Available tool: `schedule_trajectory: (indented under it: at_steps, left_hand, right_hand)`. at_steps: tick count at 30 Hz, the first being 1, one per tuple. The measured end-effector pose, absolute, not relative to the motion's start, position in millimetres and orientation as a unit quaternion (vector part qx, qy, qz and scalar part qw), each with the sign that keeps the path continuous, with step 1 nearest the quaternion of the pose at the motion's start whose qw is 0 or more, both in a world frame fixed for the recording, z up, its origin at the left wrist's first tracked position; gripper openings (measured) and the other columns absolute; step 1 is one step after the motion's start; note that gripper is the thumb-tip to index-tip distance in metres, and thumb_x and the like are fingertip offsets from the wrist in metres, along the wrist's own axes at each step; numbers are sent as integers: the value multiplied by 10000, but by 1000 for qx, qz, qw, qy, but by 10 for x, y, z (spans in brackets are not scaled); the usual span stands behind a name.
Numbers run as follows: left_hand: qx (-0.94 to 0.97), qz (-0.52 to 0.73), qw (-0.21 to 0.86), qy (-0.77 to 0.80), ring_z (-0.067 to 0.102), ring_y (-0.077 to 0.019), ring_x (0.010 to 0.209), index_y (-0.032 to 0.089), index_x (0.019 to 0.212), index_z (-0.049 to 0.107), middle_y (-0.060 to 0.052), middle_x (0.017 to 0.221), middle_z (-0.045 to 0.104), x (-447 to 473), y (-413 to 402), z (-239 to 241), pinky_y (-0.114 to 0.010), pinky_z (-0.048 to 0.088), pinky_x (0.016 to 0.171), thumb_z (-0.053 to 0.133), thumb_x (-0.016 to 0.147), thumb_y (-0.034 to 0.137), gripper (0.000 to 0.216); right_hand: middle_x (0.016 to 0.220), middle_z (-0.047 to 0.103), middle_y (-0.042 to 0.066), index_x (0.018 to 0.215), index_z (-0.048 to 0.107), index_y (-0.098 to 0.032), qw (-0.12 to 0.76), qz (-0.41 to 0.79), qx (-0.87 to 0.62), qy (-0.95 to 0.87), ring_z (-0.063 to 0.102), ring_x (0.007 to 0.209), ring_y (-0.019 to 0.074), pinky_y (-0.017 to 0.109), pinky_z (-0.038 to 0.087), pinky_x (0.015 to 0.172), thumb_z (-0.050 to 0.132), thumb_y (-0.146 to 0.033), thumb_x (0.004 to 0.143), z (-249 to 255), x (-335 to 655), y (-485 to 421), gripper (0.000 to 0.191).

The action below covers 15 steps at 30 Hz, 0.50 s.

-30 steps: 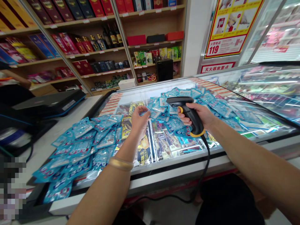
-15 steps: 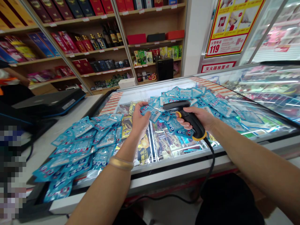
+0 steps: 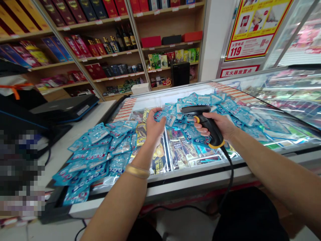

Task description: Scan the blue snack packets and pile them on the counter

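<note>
The left hand (image 3: 153, 127) pinches one blue packet (image 3: 164, 117) with its fingers, at the edge of the pile of packets (image 3: 225, 107) on the freezer (image 3: 190, 180). The right hand (image 3: 222, 125) is wrapped tight around the black scanner (image 3: 212, 132), just beside that packet.

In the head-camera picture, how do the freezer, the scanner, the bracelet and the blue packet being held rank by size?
1. Freezer
2. Scanner
3. Bracelet and blue packet: these look alike, and the bracelet is nearer the camera, so they are left unranked.
</note>
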<state>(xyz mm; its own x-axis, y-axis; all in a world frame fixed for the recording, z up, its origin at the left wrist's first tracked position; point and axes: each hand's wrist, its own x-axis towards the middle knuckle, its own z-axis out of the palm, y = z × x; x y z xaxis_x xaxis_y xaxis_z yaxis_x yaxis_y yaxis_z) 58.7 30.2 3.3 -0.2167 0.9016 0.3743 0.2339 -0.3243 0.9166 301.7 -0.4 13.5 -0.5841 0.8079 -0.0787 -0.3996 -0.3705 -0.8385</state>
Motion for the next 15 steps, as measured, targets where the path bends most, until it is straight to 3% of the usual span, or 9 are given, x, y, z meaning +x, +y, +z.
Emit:
schedule_trajectory:
  at_steps: [6,12,15]
  left_hand:
    - [578,596,108,548,609,-229,1211,203,1028,731,-67,1252,683,28,313,323,-372,443,1101,652,738,279,310]
    - [521,558,0,646,634,-267,1183,164,1091,744,-96,1260,690,-1019,50,573,-386,461,1088,619,771,376,404]
    - [542,445,-27,713,631,-316,1189,167,1137,726,-122,1240,703,-1400,-112,551,-441,459,1083,593,791,373,424]
  right_hand:
    - [717,563,35,910,596,-135,384,799,-233,-400,466,532,105,214,419,452,613,-310,837,239,2648,-33,191]
    - [693,565,38,885,563,-140,333,837,-200,-386,481,525,107,201,435,462,556,-292,882,332,1914,23,153]
    - [683,564,39,896,559,-138,294,861,-180,-374,495,526,109,193,436,460,510,-292,913,335,1534,31,162]
